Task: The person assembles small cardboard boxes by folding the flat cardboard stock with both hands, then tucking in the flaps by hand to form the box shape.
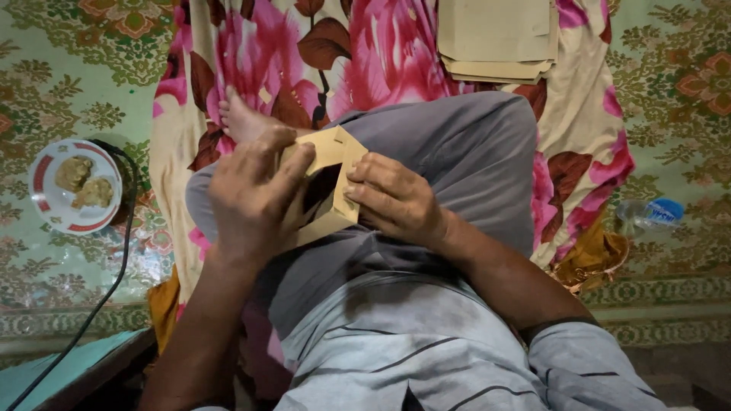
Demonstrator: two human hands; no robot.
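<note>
Brown paper envelope (pixel 329 186), both hands (pixel 255 194) gripping

I was looking at a home floor where paper work was done by hand: a patterned green mat (pixel 670 91), a flowered cloth (pixel 381 53) spread over it, a plate (pixel 46 205) of food set on the floor, a cable (pixel 122 259), and a stack of tan paper (pixel 495 38)

Patterned green floor mat (pixel 61 68) under flowered cloth (pixel 381 46), plate (pixel 46 205), bottle (pixel 651 215).
</note>
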